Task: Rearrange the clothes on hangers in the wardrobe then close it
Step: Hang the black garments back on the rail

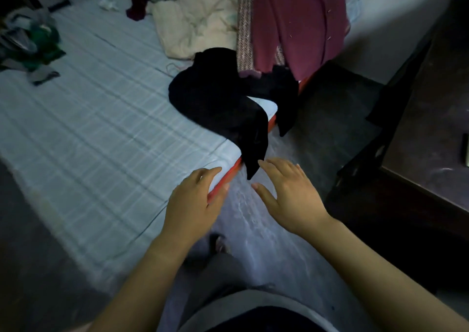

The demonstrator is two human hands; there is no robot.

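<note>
I am reaching both open, empty hands, right hand (291,194) nearer than left hand (195,199), toward the black garment (223,103) trailing over the bed (88,128) edge just ahead.

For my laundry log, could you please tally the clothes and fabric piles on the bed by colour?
Black: 1, black garment draped over the bed's near edge
Maroon: 2, large maroon garment; small dark maroon piece
Cream: 1, cream fabric
Green and grey: 1, mixed pile
Total: 5

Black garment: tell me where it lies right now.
In the head view the black garment lies mid-frame, draped over the bed's right edge, below the maroon garment; its tip hangs just above both open hands.
</note>
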